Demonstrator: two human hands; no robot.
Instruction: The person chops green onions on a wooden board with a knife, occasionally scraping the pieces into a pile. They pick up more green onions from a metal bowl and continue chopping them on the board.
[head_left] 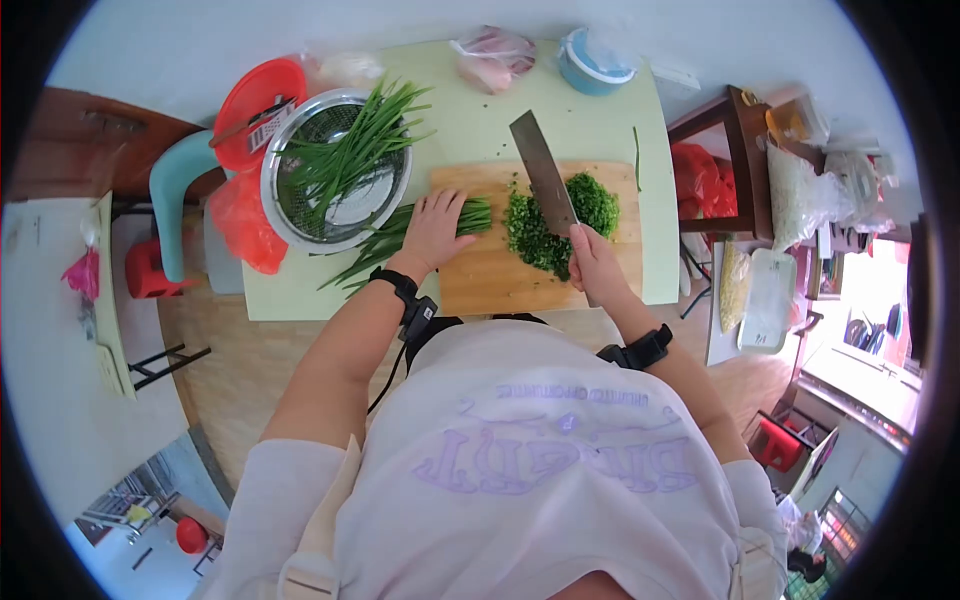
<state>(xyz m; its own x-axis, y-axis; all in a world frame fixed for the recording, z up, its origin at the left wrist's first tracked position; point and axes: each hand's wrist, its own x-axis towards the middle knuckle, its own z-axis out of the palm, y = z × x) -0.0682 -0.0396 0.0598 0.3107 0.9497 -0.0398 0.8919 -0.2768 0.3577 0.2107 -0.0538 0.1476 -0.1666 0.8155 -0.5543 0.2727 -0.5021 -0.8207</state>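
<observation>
My right hand [594, 266] grips a cleaver [545, 170] by its handle. The blade points away from me and slants a little left, over a pile of finely chopped chives [594, 206] on the wooden cutting board [480, 280]. Across a bunch of long uncut chives [380, 242] lies my left hand [436, 224], fingers curved over the stalks and holding them down at the board's left side. The cut ends [478, 215] stick out just right of my fingers. The palm side of my left hand is hidden.
On the pale green table [470, 130], a metal colander [268, 180] with more chives [360, 150] stands left. Behind it is a red basin [232, 110]. A plastic bag of meat [495, 58] and a blue tub [590, 75] sit at the back. A dark wooden stool [740, 150] stands right.
</observation>
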